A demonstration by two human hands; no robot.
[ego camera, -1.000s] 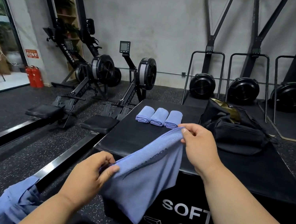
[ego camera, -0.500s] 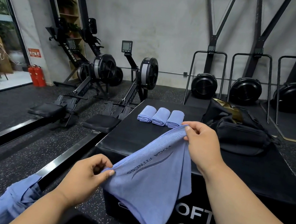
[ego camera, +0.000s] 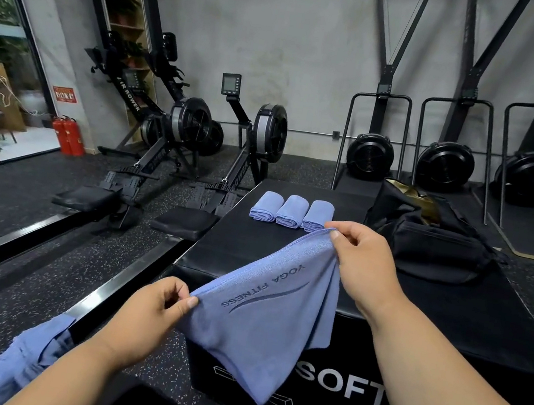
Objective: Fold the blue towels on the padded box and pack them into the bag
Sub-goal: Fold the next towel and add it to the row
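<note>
Blue towel [ego camera: 262,316] stretched between both pinching hands.

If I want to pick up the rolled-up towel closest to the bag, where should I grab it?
Probably around its middle, from above. That folded towel lies flat on the padded box, touching its neighbour on the left, so only the top and the side facing the black bag are open. Wrap your fingers over the rounded bundle so the layers stay together.
</note>
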